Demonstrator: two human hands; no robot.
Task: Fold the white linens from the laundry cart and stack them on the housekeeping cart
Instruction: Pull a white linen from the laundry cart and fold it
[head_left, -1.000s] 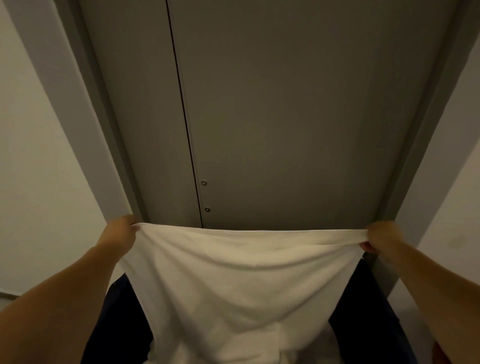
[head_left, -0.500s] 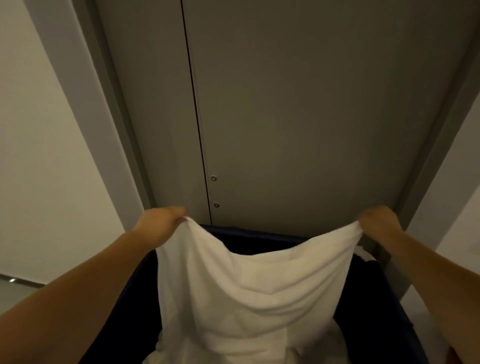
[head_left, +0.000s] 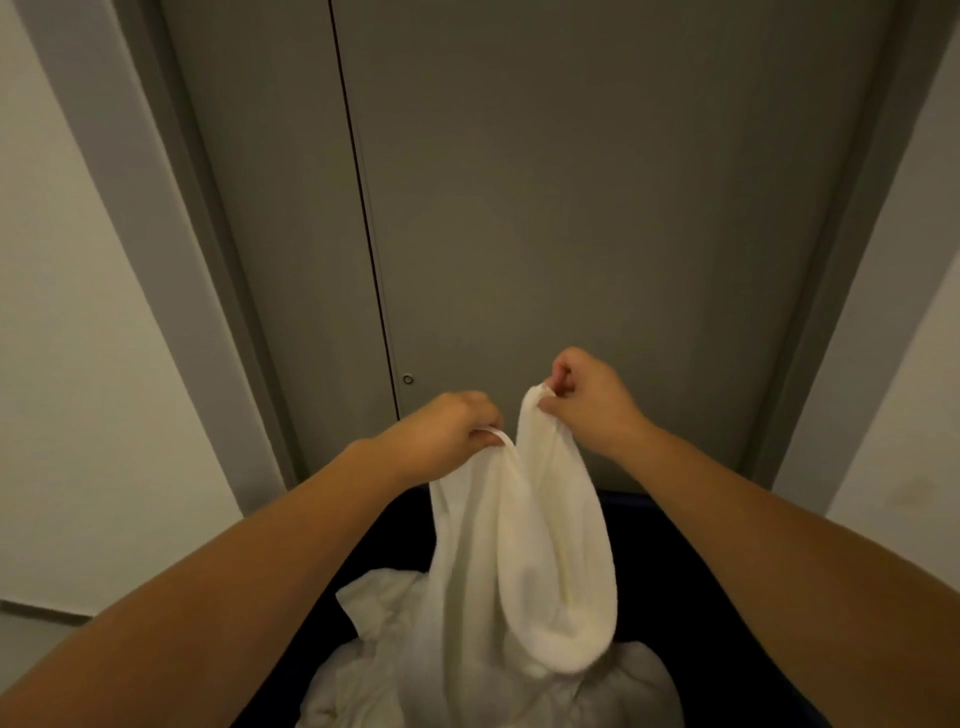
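Left hand (head_left: 447, 434) and right hand (head_left: 589, 397) each pinch a corner of the white linen (head_left: 540, 561), close together above what seems a dark laundry cart (head_left: 395, 540).

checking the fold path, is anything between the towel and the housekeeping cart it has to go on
Cannot tell: the housekeeping cart is out of view. Both the left hand and right hand pinch the white towel above the laundry cart, with a closed grey door directly ahead.
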